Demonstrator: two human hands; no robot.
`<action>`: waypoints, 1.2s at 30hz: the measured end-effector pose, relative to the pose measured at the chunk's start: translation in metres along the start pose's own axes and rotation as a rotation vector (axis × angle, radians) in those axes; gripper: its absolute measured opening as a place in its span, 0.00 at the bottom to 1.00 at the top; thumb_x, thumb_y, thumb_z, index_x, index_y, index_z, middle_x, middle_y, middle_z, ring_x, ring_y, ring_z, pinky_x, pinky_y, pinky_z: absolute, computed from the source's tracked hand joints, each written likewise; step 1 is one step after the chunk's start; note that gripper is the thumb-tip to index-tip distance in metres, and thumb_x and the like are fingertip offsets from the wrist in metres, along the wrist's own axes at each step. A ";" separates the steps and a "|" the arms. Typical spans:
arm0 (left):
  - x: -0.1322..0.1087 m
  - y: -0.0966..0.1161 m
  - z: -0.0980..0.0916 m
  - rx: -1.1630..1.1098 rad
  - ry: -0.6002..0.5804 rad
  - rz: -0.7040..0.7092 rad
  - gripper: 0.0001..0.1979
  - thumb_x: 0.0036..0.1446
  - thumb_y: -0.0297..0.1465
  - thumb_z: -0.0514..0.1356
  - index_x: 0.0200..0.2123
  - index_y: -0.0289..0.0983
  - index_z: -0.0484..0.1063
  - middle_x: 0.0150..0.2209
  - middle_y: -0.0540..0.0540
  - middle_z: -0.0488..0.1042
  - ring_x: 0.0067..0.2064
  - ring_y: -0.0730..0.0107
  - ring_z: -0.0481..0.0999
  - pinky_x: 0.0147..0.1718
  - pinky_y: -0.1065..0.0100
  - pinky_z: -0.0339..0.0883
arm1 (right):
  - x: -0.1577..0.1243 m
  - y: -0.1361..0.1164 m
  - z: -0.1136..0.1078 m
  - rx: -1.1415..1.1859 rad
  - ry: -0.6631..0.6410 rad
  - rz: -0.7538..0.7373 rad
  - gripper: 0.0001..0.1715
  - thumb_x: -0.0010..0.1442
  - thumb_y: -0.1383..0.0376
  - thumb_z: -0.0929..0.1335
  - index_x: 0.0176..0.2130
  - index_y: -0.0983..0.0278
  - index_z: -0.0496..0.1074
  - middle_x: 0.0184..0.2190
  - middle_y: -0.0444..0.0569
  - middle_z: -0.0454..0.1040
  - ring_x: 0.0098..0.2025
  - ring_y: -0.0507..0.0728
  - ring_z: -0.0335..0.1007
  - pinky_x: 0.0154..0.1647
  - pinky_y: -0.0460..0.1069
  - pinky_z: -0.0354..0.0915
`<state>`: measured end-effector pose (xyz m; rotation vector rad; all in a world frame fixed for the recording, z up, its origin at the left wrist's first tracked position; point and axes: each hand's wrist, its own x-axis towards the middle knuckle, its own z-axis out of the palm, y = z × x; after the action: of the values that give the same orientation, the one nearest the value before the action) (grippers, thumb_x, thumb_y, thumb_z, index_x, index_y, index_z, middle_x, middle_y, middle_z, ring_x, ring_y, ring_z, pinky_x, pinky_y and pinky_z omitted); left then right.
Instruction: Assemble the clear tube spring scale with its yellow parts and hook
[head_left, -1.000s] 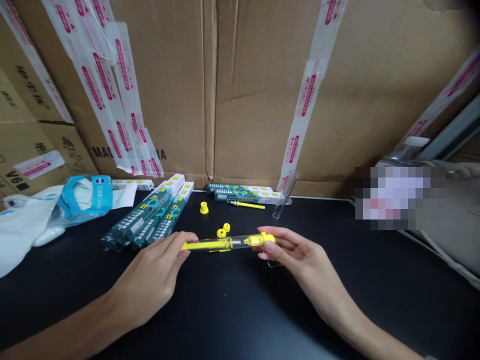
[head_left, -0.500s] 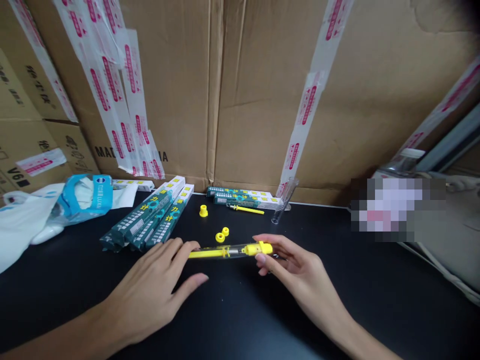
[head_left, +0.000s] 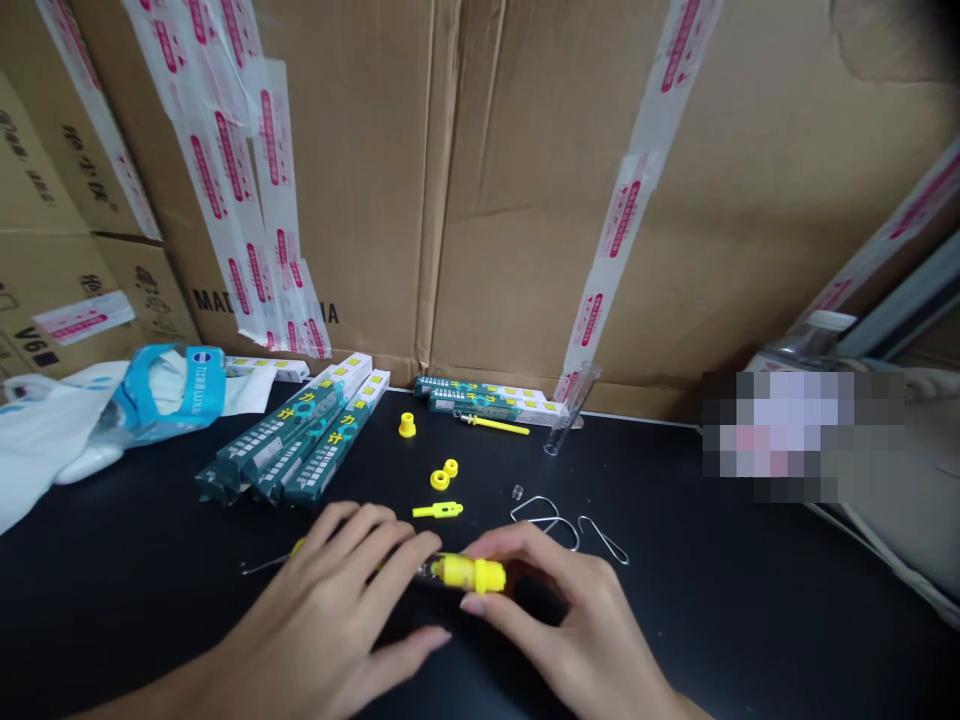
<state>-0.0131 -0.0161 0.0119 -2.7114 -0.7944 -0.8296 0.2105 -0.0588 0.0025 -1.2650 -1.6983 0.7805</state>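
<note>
My left hand and right hand meet low in the middle of the frame over a clear plastic tube with a yellow cap, which sits just above the matte black tabletop. My right thumb and fingertips are pinched on the cap. My left fingers lie across the tube's body with the thumb spread out below, and I cannot tell whether that hand really grips it. Just beyond my fingers lie a flat yellow plastic pin, two small yellow rings and bent thin wire hooks. Further back, left of centre, is a fan of slim green-and-white cardboard boxes. A white plastic bag slumps at the left edge. Brown cardboard cartons wall off the whole upper frame, hung with white tape strips printed in red.
</note>
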 end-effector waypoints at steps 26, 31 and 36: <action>0.019 0.002 0.029 -0.096 -0.153 -0.083 0.08 0.68 0.35 0.57 0.40 0.38 0.73 0.34 0.47 0.77 0.34 0.59 0.78 0.34 0.60 0.72 | 0.026 0.031 -0.072 -0.664 -0.215 -0.096 0.08 0.68 0.69 0.62 0.36 0.61 0.68 0.39 0.50 0.67 0.37 0.58 0.68 0.41 0.55 0.68; 0.017 0.001 0.029 -0.095 -0.071 -0.055 0.09 0.68 0.34 0.56 0.37 0.37 0.71 0.32 0.48 0.75 0.32 0.58 0.76 0.32 0.58 0.71 | 0.028 0.016 -0.076 -0.461 -0.233 0.028 0.11 0.72 0.63 0.59 0.36 0.59 0.63 0.31 0.44 0.71 0.32 0.54 0.68 0.35 0.49 0.65; 0.016 -0.001 0.032 -0.088 -0.023 -0.076 0.07 0.69 0.33 0.56 0.41 0.36 0.70 0.33 0.47 0.76 0.32 0.57 0.78 0.30 0.57 0.73 | 0.018 0.011 -0.053 -0.089 -0.147 0.138 0.12 0.72 0.55 0.59 0.40 0.58 0.64 0.24 0.38 0.69 0.22 0.50 0.64 0.23 0.44 0.62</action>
<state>0.0126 0.0024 -0.0057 -2.7874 -0.8912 -0.8704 0.2601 -0.0386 0.0213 -1.4281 -1.7941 0.9064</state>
